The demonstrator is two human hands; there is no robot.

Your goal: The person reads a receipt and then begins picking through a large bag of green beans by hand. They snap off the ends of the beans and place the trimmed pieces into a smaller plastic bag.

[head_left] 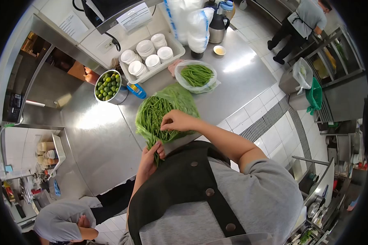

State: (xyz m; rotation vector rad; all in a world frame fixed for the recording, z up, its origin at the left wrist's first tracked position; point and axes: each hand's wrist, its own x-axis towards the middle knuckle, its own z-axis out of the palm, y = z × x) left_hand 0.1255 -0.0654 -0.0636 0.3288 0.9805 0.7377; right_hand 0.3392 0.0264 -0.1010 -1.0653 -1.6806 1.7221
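A green plastic bag point(188, 101) full of long green beans point(156, 112) lies open on the steel table in front of me. At its near edge, my left hand point(152, 156) is closed around a small bunch of green beans. My right hand point(176, 121) is over the beans in the bag, thumb and fingers pinched together; whatever is between the fingertips is too small to make out. Just beyond the bag stands a bowl lined with clear plastic point(214, 83), with a heap of trimmed-looking green beans point(196, 75) in it.
On the steel table point(241, 85) are a metal pot of limes point(109, 85), a blue tape dispenser-like object point(136, 91), a tray of white dishes point(180, 52), a jug point(217, 30) and a small bowl point(219, 50). One person point(304, 24) stands far right, another point(67, 220) lower left.
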